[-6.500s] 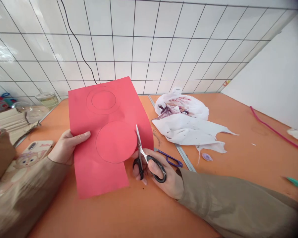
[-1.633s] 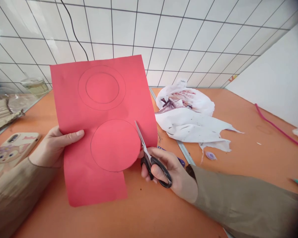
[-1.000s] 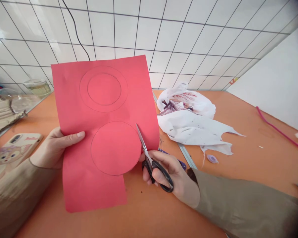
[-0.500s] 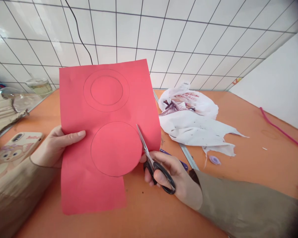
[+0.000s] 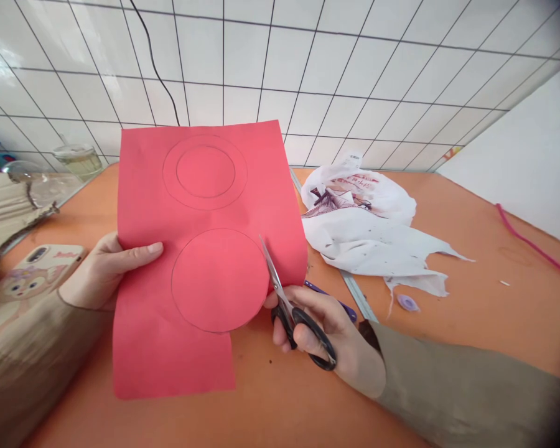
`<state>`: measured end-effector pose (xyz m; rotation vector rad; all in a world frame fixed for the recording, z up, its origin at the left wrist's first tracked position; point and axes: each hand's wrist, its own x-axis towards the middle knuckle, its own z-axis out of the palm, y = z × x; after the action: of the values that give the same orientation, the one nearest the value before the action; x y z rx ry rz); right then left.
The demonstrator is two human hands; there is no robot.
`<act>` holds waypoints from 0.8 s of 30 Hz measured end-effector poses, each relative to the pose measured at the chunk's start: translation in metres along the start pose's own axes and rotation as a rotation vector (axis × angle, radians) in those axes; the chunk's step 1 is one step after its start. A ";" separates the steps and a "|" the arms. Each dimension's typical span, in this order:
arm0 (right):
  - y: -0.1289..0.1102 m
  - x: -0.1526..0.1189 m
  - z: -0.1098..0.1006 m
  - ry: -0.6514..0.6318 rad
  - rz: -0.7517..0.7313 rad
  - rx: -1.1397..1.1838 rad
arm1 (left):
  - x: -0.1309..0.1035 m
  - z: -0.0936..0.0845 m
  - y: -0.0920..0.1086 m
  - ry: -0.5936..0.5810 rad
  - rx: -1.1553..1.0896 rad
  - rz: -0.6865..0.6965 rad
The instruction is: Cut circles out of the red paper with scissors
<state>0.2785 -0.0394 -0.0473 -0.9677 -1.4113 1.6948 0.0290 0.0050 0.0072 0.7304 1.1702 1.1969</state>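
Head view: left grip (image 5: 108,271) pinches red paper (image 5: 144,218), right grip (image 5: 348,341) clasps scissors (image 5: 277,289), paper's lower circle (image 5: 220,280) part-cut, upper rings (image 5: 205,172) uncut.

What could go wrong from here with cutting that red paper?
The scissors could stray into the lower circle, since the blades sit right at its edge. The red paper is curved rather than flat, so it might flex mid-cut. The left hand grips only the side away from the blades, so the paper could shift.
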 end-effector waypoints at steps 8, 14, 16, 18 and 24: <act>0.001 0.000 0.000 -0.005 -0.002 0.016 | 0.000 0.000 0.001 -0.005 0.025 0.010; 0.001 0.000 0.001 0.003 -0.004 -0.011 | -0.001 0.001 0.001 0.022 0.028 0.027; 0.002 0.000 0.000 0.003 -0.002 -0.023 | -0.002 0.002 0.001 0.038 0.032 0.040; 0.003 0.000 0.000 -0.003 -0.003 -0.030 | -0.003 0.004 0.001 0.050 0.041 0.043; 0.003 0.000 -0.002 -0.053 -0.038 -0.030 | -0.005 0.006 0.002 0.053 0.049 0.058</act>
<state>0.2800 -0.0390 -0.0503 -0.9124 -1.4844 1.6875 0.0346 0.0019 0.0119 0.7780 1.2334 1.2457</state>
